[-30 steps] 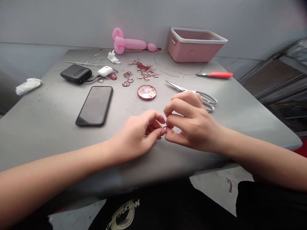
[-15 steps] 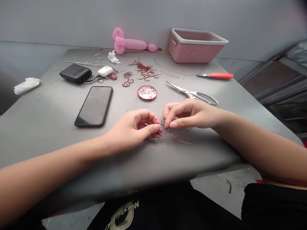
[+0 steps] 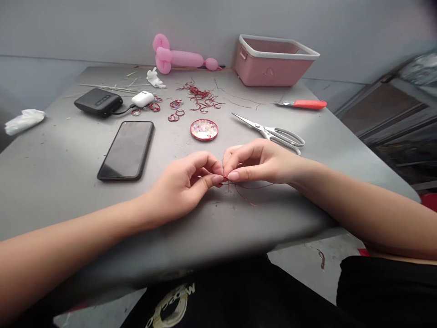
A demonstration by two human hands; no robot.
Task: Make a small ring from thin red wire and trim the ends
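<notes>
Between my two hands, just above the grey table, is a thin dark red cord with loose ends trailing to the right. My left hand pinches a small loop of it between thumb and fingers. Close against it, my right hand pinches the cord at the loop with thumb and forefinger; its other fingers are curled. The loop is mostly hidden by the fingertips. Beyond my hands stands a round red-rimmed dish of pale beads. Scissors lie just past my right hand.
A phone lies left, with a black power device and a white earphone case behind. Finished-looking red rings, cord scraps, a pink balloon, a pink bin and a red-handled cutter are farther back.
My right hand has come closer to my left, and the fingertips now nearly meet. The cord loop, visible before, is mostly covered. The whole view has shifted slightly.
</notes>
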